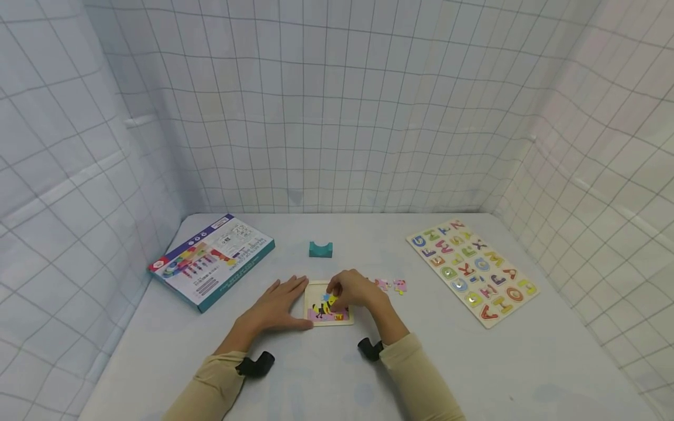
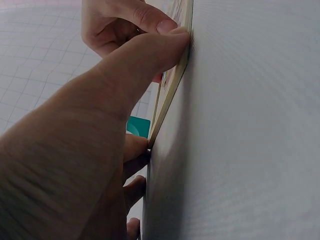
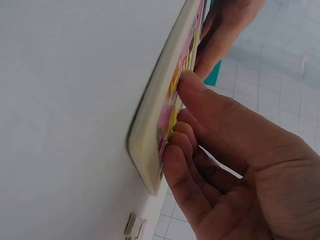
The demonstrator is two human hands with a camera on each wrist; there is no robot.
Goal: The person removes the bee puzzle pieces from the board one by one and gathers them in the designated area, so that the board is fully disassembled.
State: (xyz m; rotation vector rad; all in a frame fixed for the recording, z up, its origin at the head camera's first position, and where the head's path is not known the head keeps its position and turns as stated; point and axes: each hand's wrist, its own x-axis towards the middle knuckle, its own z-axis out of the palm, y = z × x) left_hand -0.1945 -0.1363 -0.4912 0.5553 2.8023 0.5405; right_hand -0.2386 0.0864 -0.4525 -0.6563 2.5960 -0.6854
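Pale cloth walls [image 1: 337, 117] with a dark grid rise around me on three sides, and the white table [image 1: 500, 368] runs out of sight at the bottom of the head view. At my left lies a big flat box [image 1: 216, 260], printed on top and teal along its sides; whatever it contains is hidden from me. At my right, slanted, lies the letter board [image 1: 513, 306], filled with rows of coloured letters, the far ones harder to read.

My left hand [image 1: 279, 307] lies with its fingers stretched and spread, grasping nothing; the thumb touches the tray's near left corner and the index finger its far left corner. My right hand [image 1: 355, 289] bends over the tray, thumb and fingertips on the puzzle's surface. Whether they pinch a piece I cannot tell, as the hand itself blocks the view.

The small wooden puzzle tray [image 1: 332, 323] sits on the table between my hands. Pink picture parts fill its near side, with a yellow-and-black figure and a bit of blue above; bare pale wood shows toward the far left. My right hand covers much of the rest. Beyond the tray stands a teal block [image 1: 320, 251] with a rounded hollow on top. Smallest are the loose pink pieces [image 1: 400, 286] just right of my right hand, which partly conceals one; their pictures are too small to make out.
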